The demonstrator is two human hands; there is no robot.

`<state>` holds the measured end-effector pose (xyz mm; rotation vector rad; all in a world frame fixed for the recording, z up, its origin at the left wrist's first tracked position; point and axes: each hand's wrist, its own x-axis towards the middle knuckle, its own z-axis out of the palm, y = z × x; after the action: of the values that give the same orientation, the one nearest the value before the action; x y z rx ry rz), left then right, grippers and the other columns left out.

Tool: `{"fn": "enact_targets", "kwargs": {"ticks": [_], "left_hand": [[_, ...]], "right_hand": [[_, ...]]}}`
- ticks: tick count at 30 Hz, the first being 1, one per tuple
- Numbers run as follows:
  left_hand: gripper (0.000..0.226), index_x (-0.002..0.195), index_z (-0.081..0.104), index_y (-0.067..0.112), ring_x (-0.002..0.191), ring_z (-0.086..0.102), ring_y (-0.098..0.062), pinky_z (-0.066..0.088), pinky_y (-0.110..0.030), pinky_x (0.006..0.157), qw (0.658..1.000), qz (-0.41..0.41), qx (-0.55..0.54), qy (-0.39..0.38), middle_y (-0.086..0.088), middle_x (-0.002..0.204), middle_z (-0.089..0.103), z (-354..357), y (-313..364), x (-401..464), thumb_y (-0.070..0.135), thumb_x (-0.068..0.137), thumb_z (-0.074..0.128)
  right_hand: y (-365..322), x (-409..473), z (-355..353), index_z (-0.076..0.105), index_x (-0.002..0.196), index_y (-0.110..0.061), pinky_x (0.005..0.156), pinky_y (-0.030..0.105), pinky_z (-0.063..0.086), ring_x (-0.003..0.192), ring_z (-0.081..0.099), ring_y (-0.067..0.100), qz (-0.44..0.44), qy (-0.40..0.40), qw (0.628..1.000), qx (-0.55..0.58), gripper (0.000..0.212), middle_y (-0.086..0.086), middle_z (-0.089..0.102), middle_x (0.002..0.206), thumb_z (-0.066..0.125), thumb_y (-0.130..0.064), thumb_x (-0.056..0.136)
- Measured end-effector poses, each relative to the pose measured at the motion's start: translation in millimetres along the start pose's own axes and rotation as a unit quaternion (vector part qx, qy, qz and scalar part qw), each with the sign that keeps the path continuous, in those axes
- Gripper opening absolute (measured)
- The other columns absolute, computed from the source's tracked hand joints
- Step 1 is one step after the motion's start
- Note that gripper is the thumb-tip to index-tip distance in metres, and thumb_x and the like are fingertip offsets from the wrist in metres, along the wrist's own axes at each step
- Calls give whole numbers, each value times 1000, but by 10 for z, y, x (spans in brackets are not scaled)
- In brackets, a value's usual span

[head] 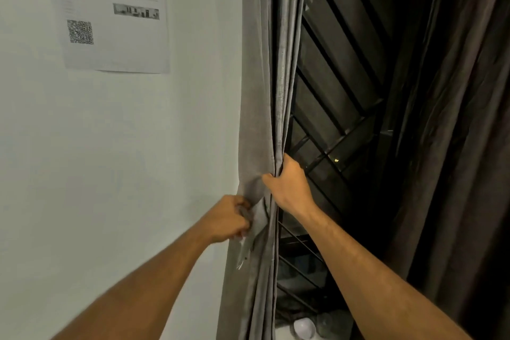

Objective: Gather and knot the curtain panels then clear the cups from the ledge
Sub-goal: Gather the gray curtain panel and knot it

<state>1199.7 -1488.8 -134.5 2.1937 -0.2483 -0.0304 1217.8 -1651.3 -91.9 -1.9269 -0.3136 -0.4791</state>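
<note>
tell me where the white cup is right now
In the head view, the white cup sits low on the ledge, right of the grey curtain panel, beside a clear cup.

You get soft, even light on the white wall, while the window and the curtain on the right sink into deep shadow. The paper notice is blurred, its print perhaps unreadable. Straight lines bow near the edges.
</note>
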Motion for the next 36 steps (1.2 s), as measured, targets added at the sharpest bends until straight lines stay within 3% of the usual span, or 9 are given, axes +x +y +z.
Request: {"fn": "enact_targets", "kwargs": {"ticks": [7, 9, 12, 16, 21, 27, 31, 34, 36], "left_hand": [[10, 95, 67, 2, 61, 71, -36, 60, -36, 56, 981, -45, -168, 82, -21, 68, 73, 159, -188, 0, 4, 96, 57], [12, 97, 75, 7, 69, 75, -28, 65, -42, 73, 966, -39, -172, 187, -10, 77, 78, 144, -212, 28, 11, 95, 64], [17, 99, 80, 20, 85, 72, -14, 61, -34, 83, 938, -5, -133, 320, 6, 91, 78, 156, -107, 74, 16, 95, 63], [48, 127, 66, 28, 104, 70, -10, 58, -35, 92, 962, 32, -160, 218, 10, 113, 74, 181, -19, 38, 43, 81, 64], [85, 149, 49, 28, 122, 63, -14, 50, -43, 108, 965, 40, -254, 56, 8, 135, 66, 79, -167, 64, 22, 67, 72], [59, 122, 70, 7, 114, 70, -28, 54, -38, 96, 946, 33, -321, -2, -10, 117, 76, 23, -182, 70, 10, 64, 82], [52, 114, 72, 0, 111, 68, -43, 54, -53, 101, 927, 13, -374, 4, -25, 112, 73, 113, -108, 92, 5, 62, 81], [52, 117, 71, 2, 116, 66, -41, 56, -49, 98, 918, 26, -395, -12, -24, 116, 72, 171, -13, 82, -1, 66, 72], [55, 127, 66, 0, 116, 69, -32, 59, -40, 91, 904, 28, -424, -39, -21, 120, 72, 208, 57, 57, -7, 72, 63]], "right_hand": [[271, -84, 27, 62, 130, -10, 98, 32, 57, 108, 67, 14, 22, 8, 1000, -4, 35, 2, 71, 122, 62, -4, 95], [311, -118, 25, 63, 129, -12, 98, 30, 56, 112, 67, 15, 14, 45, 999, -6, 31, 1, 71, 122, 65, -11, 97], [304, -229, 105, 67, 125, -14, 96, 29, 57, 107, 69, 9, -4, 80, 997, 15, 28, -5, 73, 116, 68, -19, 98], [208, -335, 212, 74, 111, -23, 83, 21, 60, 95, 74, 4, 22, 18, 988, 152, 17, -8, 79, 99, 68, -15, 98], [127, -268, 81, 76, 112, -9, 86, 31, 62, 99, 77, 21, 123, -114, 951, 261, 20, 8, 80, 103, 64, -20, 101], [176, -37, 63, 64, 128, 5, 106, 47, 53, 117, 69, 35, 162, -199, 910, 324, 33, 24, 72, 122, 62, -11, 100], [70, 78, 58, 64, 128, 9, 100, 38, 57, 117, 69, 34, 158, -263, 909, 283, 36, 21, 72, 123, 69, -5, 95], [-103, 192, 13, 65, 110, 14, 60, 23, 58, 77, 75, 15, 110, -266, 951, 110, 36, 17, 76, 103, 81, -4, 83], [-191, 230, -51, 67, 92, 6, 53, 21, 56, 62, 72, 9, 67, -252, 965, 13, 24, 14, 74, 87, 85, -5, 80]]}}
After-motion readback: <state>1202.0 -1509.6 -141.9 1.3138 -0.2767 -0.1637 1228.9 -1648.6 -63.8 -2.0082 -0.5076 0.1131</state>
